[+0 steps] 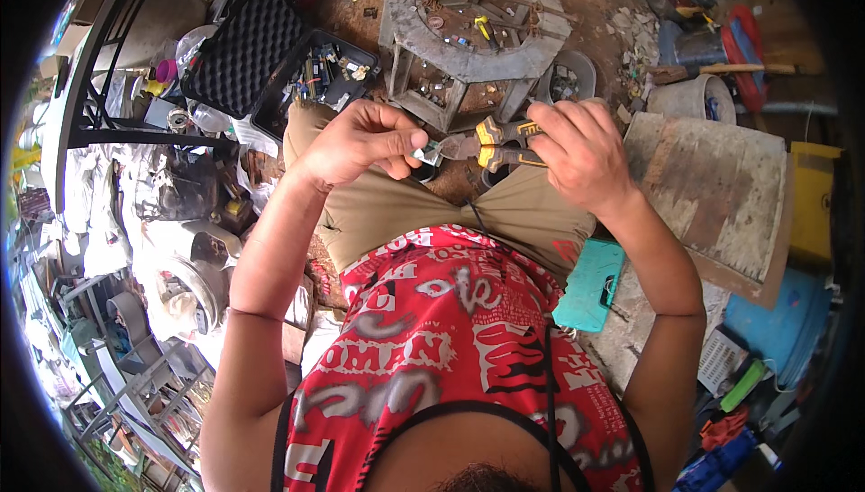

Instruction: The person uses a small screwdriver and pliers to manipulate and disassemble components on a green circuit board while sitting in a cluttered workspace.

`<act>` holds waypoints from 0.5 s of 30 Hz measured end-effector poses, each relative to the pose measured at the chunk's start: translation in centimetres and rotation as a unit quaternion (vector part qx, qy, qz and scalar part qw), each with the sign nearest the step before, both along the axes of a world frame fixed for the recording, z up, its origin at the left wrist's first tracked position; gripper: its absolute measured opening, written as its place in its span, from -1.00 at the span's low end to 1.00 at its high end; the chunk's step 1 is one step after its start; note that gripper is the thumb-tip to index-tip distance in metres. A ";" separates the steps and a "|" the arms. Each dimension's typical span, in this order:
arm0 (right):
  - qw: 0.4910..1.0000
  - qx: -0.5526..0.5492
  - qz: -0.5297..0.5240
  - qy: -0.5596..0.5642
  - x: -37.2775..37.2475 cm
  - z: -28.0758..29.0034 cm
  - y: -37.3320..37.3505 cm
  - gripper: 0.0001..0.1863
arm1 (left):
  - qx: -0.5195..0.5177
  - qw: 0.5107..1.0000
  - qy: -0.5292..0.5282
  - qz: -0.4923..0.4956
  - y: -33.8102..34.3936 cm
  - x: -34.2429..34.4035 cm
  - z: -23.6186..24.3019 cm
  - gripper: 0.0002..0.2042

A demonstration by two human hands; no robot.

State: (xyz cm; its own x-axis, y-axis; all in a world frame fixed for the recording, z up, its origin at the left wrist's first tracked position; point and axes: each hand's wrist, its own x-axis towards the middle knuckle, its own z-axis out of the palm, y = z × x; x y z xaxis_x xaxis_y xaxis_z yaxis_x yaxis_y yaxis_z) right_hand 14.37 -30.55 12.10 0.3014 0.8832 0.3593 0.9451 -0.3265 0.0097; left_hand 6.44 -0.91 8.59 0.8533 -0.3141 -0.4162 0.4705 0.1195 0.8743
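Above my lap, my right hand is wrapped round the yellow-and-black handles of a pair of pliers. Their metal jaws point left and meet a small greenish-white piece. Between thumb and fingers, my left hand pinches that piece; its kind is too small to tell. The jaws touch or nearly touch the piece close to my left fingertips.
Ahead stands a worn stool frame with a round opening, a yellow-handled tool lying within it. An opened black foam-lined case holds small parts at the left. A wooden board and a teal case lie at the right.
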 end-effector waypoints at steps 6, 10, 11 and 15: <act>0.995 0.050 -0.047 0.076 -0.2 -0.3 0.5 -0.89 | 0.150 0.964 -0.199 0.092 -0.6 -0.1 -0.6 -0.82; 0.893 0.143 -0.079 0.420 -1.9 -2.2 -2.0 -0.81 | 0.125 0.951 -0.221 0.175 -0.9 0.2 -2.2 -0.82; 0.856 0.188 -0.079 0.474 -2.4 -3.3 -2.4 -0.81 | 0.138 0.950 -0.218 0.173 -1.0 0.2 -2.2 -0.83; 0.668 0.354 -0.069 0.651 -4.4 -4.5 -1.3 -0.68 | 0.144 0.949 -0.225 0.169 -0.9 0.5 -2.9 -0.83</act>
